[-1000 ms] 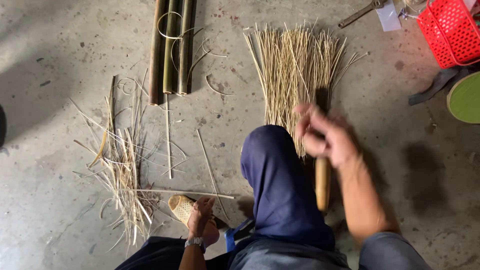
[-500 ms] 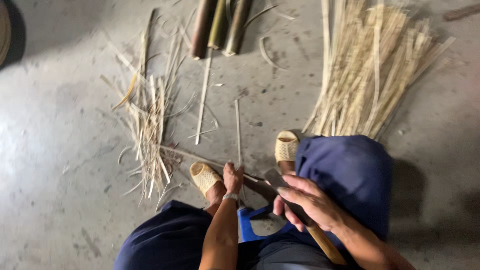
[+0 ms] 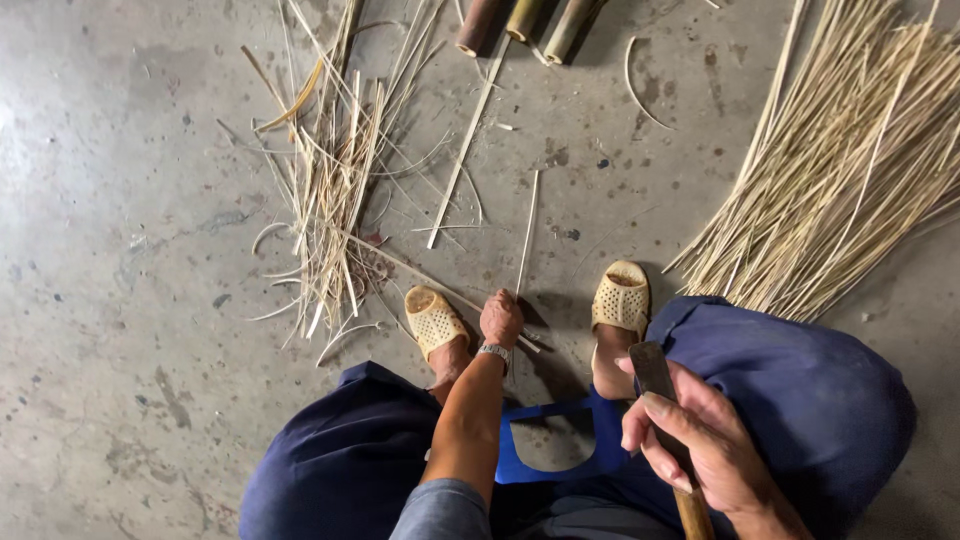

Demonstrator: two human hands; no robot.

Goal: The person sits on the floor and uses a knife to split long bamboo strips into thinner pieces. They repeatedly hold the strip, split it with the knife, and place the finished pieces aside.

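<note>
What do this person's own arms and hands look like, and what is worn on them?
Both hands are bare, no gloves. The left hand has a metal-banded wristwatch at the wrist, and a grey rolled sleeve near the elbow. The right hand shows no rings or watch.

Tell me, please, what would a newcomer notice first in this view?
Probably the big fan of pale bamboo strips spread over the concrete floor at upper right. Next, the left hand reaching down between the two woven sandals to a thin strip on the floor, while the right hand grips a wooden-handled tool at the lower right. A looser heap of shavings lies at upper left.
</note>
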